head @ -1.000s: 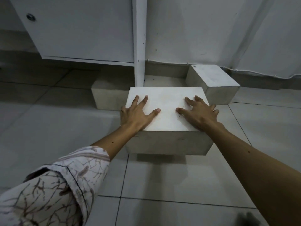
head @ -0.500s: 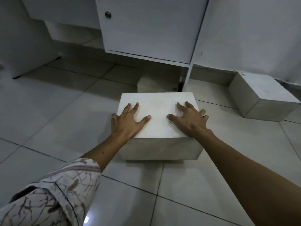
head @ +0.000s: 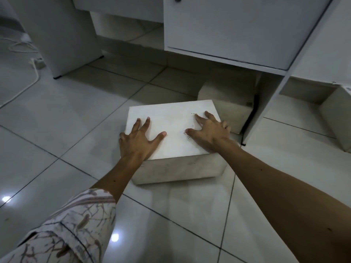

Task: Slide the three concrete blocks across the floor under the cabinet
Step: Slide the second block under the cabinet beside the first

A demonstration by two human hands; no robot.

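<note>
Block (head: 176,130) lies under both hands' spread fingers (head: 144,124).

Seen from a single wide-angle camera worn on a person's head, the view looks forward and steeply down along both outstretched forearms to the tiled floor (head: 66,114). The lens sits close, with the left hand (head: 139,141) and right hand (head: 209,132) near mid-frame on a concrete block (head: 171,126). Beyond them the underside and door of a white cabinet (head: 237,29) fill the top of the frame; straight edges bow toward the borders.
</note>
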